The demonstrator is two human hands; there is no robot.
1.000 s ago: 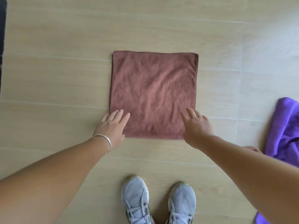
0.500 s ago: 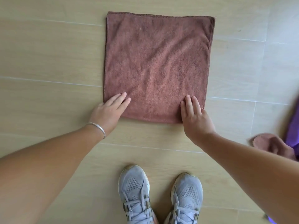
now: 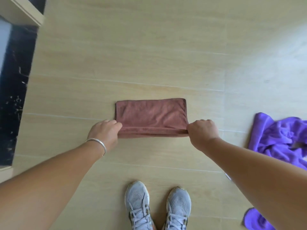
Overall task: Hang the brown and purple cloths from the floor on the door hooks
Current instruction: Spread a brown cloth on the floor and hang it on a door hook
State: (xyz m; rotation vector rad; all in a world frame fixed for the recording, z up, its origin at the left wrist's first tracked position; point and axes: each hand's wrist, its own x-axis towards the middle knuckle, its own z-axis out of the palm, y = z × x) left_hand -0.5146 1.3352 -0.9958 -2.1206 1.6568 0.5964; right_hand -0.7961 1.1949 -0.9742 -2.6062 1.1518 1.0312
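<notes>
The brown cloth (image 3: 150, 116) hangs over the floor in front of me, held up by its near edge. My left hand (image 3: 106, 131), with a silver bracelet on the wrist, pinches the near left corner. My right hand (image 3: 201, 132) grips the near right corner with curled fingers. The cloth's near edge is stretched taut between the two hands, and its far part droops toward the floor. The purple cloth (image 3: 280, 140) lies crumpled on the floor at the right, partly behind my right forearm. No door hooks are in view.
My two grey sneakers (image 3: 157, 206) stand on the light wood-look floor (image 3: 149, 47) below the cloth. A black marble strip (image 3: 16, 90) and a pale frame edge (image 3: 26, 12) run along the left. Another bit of purple fabric (image 3: 255, 219) shows at the bottom right.
Both hands went from lying flat on the brown cloth's near corners to pinching them. The cloth's near edge has come up off the floor, and the view has pulled back.
</notes>
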